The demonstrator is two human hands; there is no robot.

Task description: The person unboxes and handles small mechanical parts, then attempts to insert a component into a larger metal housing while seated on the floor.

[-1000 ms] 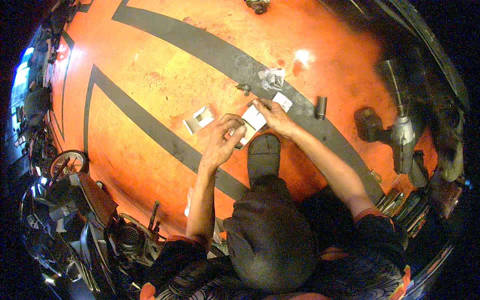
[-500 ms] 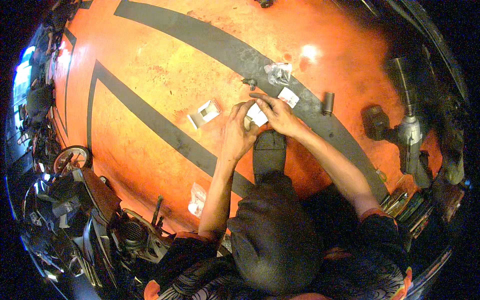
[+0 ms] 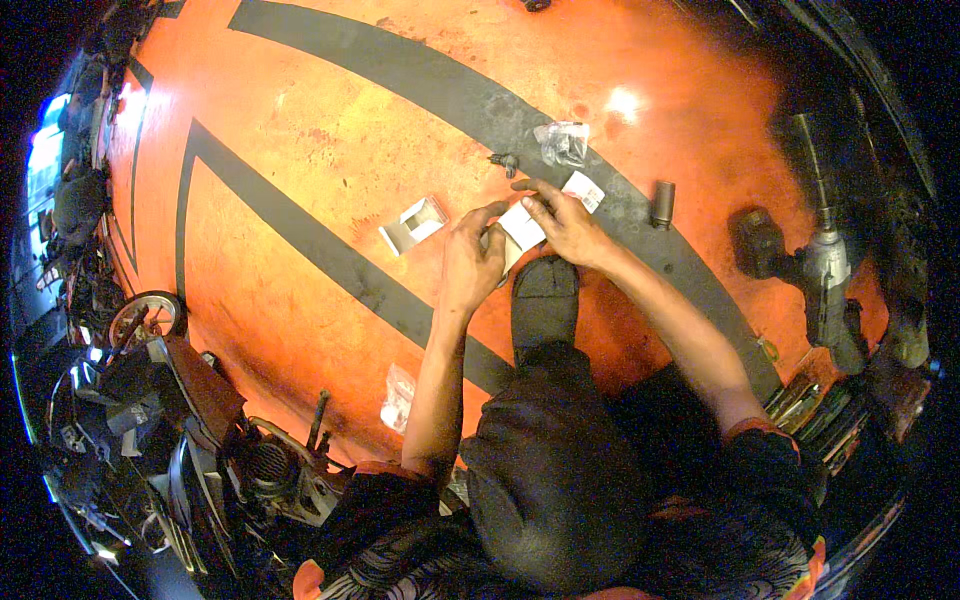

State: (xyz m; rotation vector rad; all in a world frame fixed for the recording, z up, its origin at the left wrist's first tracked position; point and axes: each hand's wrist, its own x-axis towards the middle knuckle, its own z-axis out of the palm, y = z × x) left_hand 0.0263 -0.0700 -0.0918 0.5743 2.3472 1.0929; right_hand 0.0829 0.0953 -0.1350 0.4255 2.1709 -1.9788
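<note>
Gripping 1 white box [image 3: 523, 229] between them: left hand [image 3: 471, 258] on its left, right hand [image 3: 572, 226] on its right.

And here's the orange floor [image 3: 320, 150], glossy, scuffed and stained, blazing yellow through the middle! A broad dark-grey painted band [image 3: 420, 80] sweeps from far left to near right, a second band [image 3: 355, 280] bends at a sharp corner on the left, white glare [image 3: 622, 104] flares far off, the far right sinks into shadow, and a bluish-white glow [image 3: 48, 145], window or doorway unclear, burns at the left edge
</note>
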